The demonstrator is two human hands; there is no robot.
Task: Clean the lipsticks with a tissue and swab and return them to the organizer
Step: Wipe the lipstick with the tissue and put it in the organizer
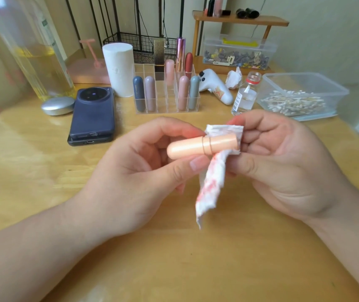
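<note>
While held level above the middle of the bench [174,264], the peach lipstick [193,147] is capped, a smooth capsule shape with a thin dark seam ring near its middle. It has one rounded end and one flat end.

Left hand [145,171]: fingers curled, thumb below and fingertips above, pinching the rounded end.

Right hand [280,162]: fingers curled, pinching a tissue [212,182] around the flat end. The tissue is white with red-orange smears, and its loose tail hangs down between the hands, off the bench.

Clear organizer [162,99] sits toward the far edge, about centre.
- Front row: dark grey-blue lipstick [139,93], mauve lipstick [150,93], empty slots, then pink lipstick [183,92] and grey lipstick [194,91].
- Back rows: square gold-black lipstick [159,59], pale pink lipstick [169,70], metallic pink lipstick [180,53], red lipstick [188,62].
- All stand upright.

Small glass bottle [245,97] stands right of the organizer, uncapped, with clear liquid and what looks like a swab stick inside.

Clear plastic tub [317,80] is toward the far right edge, lid off, holding a heap of cotton swabs [294,103].

Crumpled tissue [235,78] lies behind the bottle. Tissue roll [118,68] stands just left of the organizer. Phone [92,112] lies left of centre, stacked on another device.
</note>
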